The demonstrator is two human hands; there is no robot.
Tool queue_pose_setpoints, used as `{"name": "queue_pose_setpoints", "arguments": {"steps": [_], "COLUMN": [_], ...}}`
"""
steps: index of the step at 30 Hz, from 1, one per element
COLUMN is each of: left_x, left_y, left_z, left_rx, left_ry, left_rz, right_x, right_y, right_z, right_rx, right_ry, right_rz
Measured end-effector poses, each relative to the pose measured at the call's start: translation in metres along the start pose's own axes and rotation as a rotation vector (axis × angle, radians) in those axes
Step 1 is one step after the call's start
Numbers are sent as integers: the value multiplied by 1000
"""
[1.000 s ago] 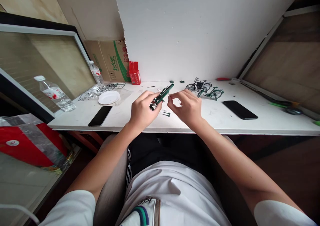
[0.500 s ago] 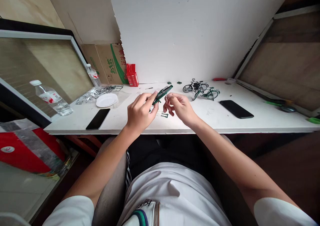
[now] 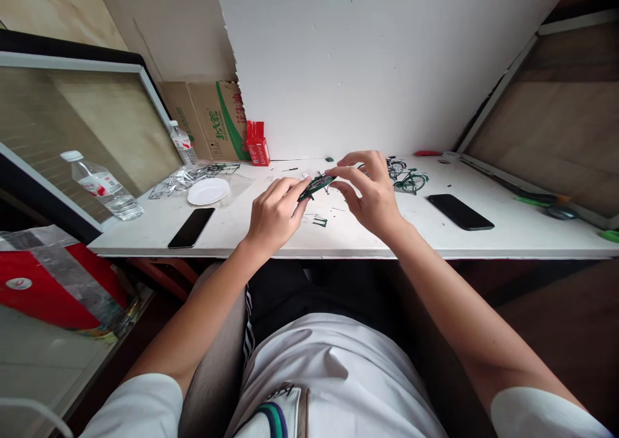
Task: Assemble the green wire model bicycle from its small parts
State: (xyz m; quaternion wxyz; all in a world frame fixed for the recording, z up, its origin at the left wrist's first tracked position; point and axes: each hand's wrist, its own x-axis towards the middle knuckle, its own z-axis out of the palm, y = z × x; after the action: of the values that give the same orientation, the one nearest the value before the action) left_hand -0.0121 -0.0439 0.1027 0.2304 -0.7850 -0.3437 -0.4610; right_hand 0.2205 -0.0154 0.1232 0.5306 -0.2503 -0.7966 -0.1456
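Observation:
Above the middle of the desk, my left hand (image 3: pixel 275 213) pinches the near end of a dark green model bicycle (image 3: pixel 316 185), held tilted. My right hand (image 3: pixel 371 196) reaches to its far end, with thumb and index finger on either side of the tip and the other fingers raised. Fingers cover parts of the model. On the desk below lies a small green plastic frame piece (image 3: pixel 320 222). Behind my right hand stand a green model bicycle (image 3: pixel 412 181) and a black model bicycle (image 3: pixel 396 165), both partly hidden.
On the left are a black phone (image 3: pixel 192 228), a white plate (image 3: pixel 208 192), plastic part frames (image 3: pixel 193 175), a water bottle (image 3: pixel 104 186) and a red box (image 3: pixel 258 144). Another phone (image 3: pixel 460 211) lies to the right. A white board (image 3: pixel 377 70) stands behind the white desk (image 3: pixel 271 243).
My right hand has moved up and its fingers have spread from a pinch to around the model's far end. The model has turned flatter in my left hand.

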Motion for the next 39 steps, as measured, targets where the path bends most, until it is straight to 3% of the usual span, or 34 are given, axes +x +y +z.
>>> {"name": "queue_pose_setpoints", "arguments": {"steps": [4, 9, 21, 31, 39], "left_x": [2, 0, -1, 1, -1], "left_y": [1, -1, 1, 6, 2], "left_z": [-1, 1, 4, 4, 4], "left_rx": [-66, -62, -95, -98, -158], "left_ry": [-8, 38, 72, 96, 110], "left_rz": [22, 101, 92, 24, -20], "right_x": [1, -4, -3, -4, -1], "right_y": [7, 9, 7, 4, -12], "right_z": [-2, 1, 2, 2, 5], "right_rx": [24, 47, 73, 42, 336], "right_ry": [-17, -61, 5, -34, -24], "right_rz": [-74, -20, -81, -10, 129]}}
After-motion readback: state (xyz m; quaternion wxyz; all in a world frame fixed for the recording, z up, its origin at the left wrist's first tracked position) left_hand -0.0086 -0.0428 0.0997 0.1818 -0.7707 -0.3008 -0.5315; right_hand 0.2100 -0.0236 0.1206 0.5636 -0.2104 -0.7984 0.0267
